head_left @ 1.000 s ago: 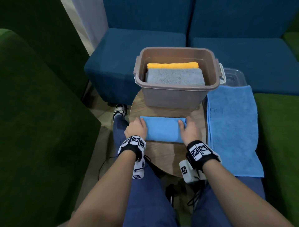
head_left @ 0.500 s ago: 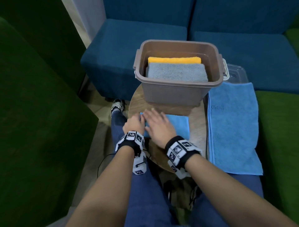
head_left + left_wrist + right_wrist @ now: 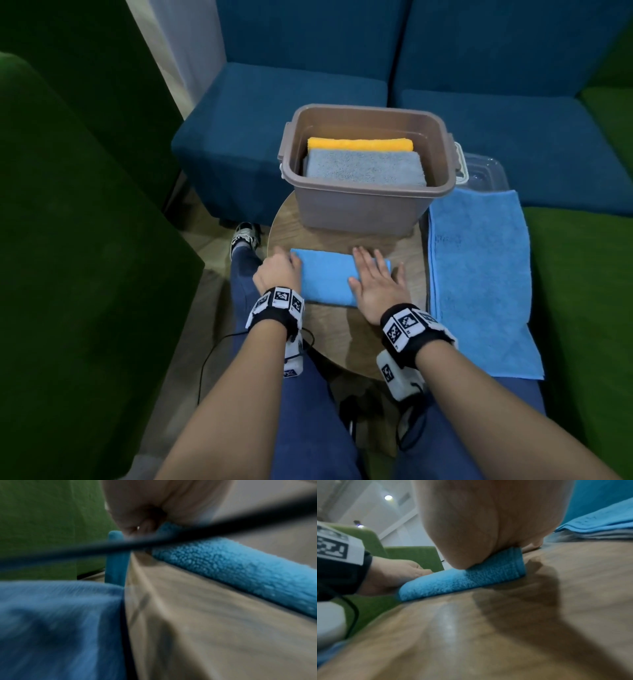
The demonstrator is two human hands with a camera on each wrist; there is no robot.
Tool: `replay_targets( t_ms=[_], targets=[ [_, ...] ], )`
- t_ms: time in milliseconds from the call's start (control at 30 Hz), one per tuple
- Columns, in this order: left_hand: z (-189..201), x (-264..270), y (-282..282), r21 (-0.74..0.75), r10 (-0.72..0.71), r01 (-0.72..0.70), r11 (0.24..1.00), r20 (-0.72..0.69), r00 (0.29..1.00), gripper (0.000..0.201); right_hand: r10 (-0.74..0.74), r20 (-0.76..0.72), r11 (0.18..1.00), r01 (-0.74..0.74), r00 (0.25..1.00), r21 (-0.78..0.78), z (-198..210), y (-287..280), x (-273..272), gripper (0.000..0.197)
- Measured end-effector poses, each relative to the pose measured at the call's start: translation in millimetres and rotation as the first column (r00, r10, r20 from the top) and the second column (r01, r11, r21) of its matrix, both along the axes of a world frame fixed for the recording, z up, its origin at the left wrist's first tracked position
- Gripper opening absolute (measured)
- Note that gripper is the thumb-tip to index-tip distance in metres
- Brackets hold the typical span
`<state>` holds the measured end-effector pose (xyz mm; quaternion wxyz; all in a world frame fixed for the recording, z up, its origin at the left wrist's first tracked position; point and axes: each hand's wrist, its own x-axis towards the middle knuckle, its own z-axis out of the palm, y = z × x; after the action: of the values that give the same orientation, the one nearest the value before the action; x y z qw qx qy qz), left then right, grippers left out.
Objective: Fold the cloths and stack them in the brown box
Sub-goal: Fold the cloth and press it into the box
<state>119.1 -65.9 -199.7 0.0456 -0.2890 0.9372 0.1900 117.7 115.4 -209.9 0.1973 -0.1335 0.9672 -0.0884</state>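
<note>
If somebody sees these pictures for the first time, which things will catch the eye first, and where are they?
First comes the folded blue cloth on the round wooden table, with the left hand gripping its left end and the right hand pressing flat on its right end. Behind it stands the brown box, holding a grey cloth and an orange cloth. To the right, a large blue towel lies spread open.

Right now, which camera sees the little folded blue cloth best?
The head view: the whole folded blue cloth shows on the round table, with both hands at its ends. The left wrist view shows only a fuzzy edge behind a cable; the right wrist view shows its near edge under the right hand.
</note>
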Motion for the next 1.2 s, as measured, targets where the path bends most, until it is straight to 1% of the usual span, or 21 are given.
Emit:
replay_targets(
  t_ms=[33,100,133,167,200,233,267,300,333,367,433,467,500,533,600,833,900,1033,1100,1167,1200],
  targets=[
    [5,1,3,-0.052,0.015,-0.016,0.999,-0.018,1.000,0.024,0.006,0.002,1.000,-0.006,1.000,0.006,0,0,0,0.057],
    [14,-1,12,-0.144,-0.029,0.015,0.989,-0.095,0.995,0.033,0.010,0.006,1.000,-0.010,1.000,0.014,-1,-1,1,0.057],
    [18,-5,21,-0.169,-0.124,0.099,0.981,-0.147,0.981,0.037,0.008,0.009,1.000,-0.008,1.000,0.015,-2,-1,1,0.057],
    [20,-9,32,-0.169,-0.259,0.227,0.959,-0.202,0.945,0.042,0.006,0.013,1.000,-0.007,1.000,0.020,-2,-2,0,0.058],
    [16,-11,43,-0.128,-0.386,0.365,0.922,-0.235,0.892,0.050,0.008,0.018,1.000,-0.009,1.000,0.028,-2,-2,-1,0.058],
    [11,-12,52,-0.027,-0.472,0.482,0.876,-0.255,0.844,0.057,0.014,0.024,0.999,-0.014,1.000,0.035,-2,-1,-1,0.058],
    [4,-11,58,0.086,-0.510,0.542,0.836,-0.240,0.826,0.059,0.019,0.034,0.999,-0.020,0.999,0.036,-2,-1,-2,0.058],
    [-8,-9,59,0.141,-0.531,0.563,0.814,-0.210,0.821,0.056,0.022,0.042,0.999,-0.023,0.999,0.028,-2,1,-2,0.058],
    [-18,-7,57,0.141,-0.547,0.566,0.812,-0.150,0.823,0.055,0.024,0.048,1.000,-0.024,0.999,0.015,-3,2,-3,0.058],
    [-27,-3,51,0.092,-0.571,0.577,0.811,-0.089,0.816,0.061,0.025,0.053,1.000,-0.025,0.998,0.003,-2,4,-3,0.058],
    [-34,1,38,-0.023,-0.601,0.601,0.799,-0.023,0.799,0.081,0.023,0.052,1.000,-0.022,0.998,-0.018,-3,5,-4,0.058],
    [-36,1,31,-0.054,-0.573,0.571,0.819,-0.015,0.820,0.081,0.020,0.046,0.999,-0.019,0.999,-0.030,-4,5,-4,0.058],
    [-37,1,25,-0.059,-0.520,0.519,0.853,-0.015,0.854,0.075,0.018,0.041,0.999,-0.016,0.999,-0.043,-5,5,-4,0.059],
    [-37,0,19,-0.044,-0.462,0.462,0.886,-0.004,0.887,0.066,0.016,0.036,0.998,-0.014,0.999,-0.058,-5,5,-4,0.059],
    [-37,2,8,-0.016,-0.371,0.371,0.928,0.007,0.928,0.061,0.006,0.030,0.996,-0.004,1.000,-0.085,-5,6,-5,0.059],
    [-38,3,1,0.015,-0.291,0.295,0.955,-0.135,0.947,0.056,-0.103,0.054,0.974,0.112,0.993,-0.199,-3,19,-11,0.071],
    [-34,1,2,0.006,-0.289,0.292,0.957,-0.114,0.951,0.054,-0.116,0.072,0.969,0.129,0.991,-0.209,1,18,-13,0.069],
    [-16,-8,-5,-0.024,-0.316,0.316,0.949,-0.018,0.949,0.046,-0.083,0.062,0.985,0.091,0.995,-0.148,13,14,-17,0.065],
    [-8,-11,-11,0.059,-0.314,0.314,0.948,-0.006,0.949,0.044,-0.104,0.068,0.977,0.115,0.992,-0.181,20,14,-18,0.051],
    [-4,-11,-13,0.262,-0.242,0.242,0.934,-0.033,0.970,0.042,-0.144,0.118,0.944,0.173,0.982,-0.283,29,16,-19,0.034],
    [-4,-10,-15,0.355,-0.192,0.193,0.915,-0.039,0.981,0.042,-0.147,0.122,0.926,0.180,0.982,-0.331,34,17,-19,0.033]
  ],
)
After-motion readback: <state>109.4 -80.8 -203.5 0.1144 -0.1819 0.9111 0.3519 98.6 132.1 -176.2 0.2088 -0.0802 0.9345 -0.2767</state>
